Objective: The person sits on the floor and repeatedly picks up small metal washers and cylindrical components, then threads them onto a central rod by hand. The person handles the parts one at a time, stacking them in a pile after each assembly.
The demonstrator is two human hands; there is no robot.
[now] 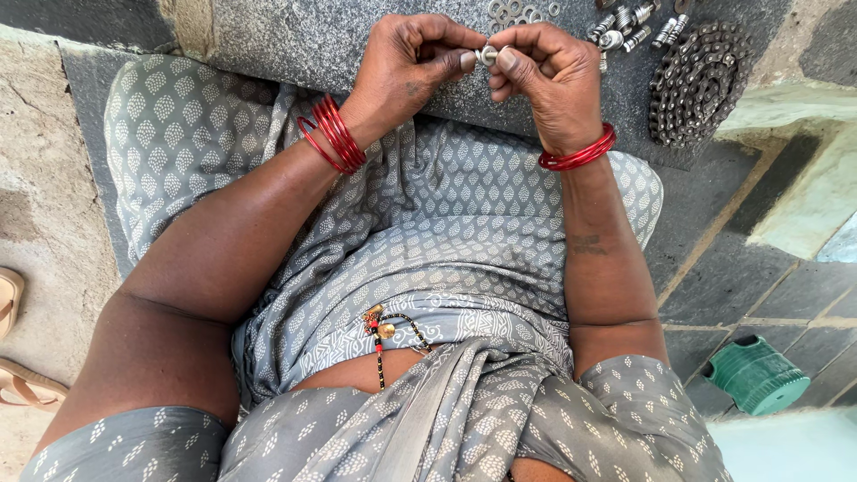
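Fastener (488, 54), small and silver, pinched between thumb and forefinger tips of left hand (412, 62) and right hand (546, 78), both closed on it above the grey stone worktop (303, 40). Step judged: fitting or turning two small parts together; the next move likely calls for a steady twist with fingertip grip kept. Washers (518, 12): a loose cluster just beyond the hands, number unclear. Bolts (636, 25): roughly seven, beyond the right hand. Chain (697, 82): one, coiled, right of that hand. Green spool (755, 375): one, on the floor, well apart.
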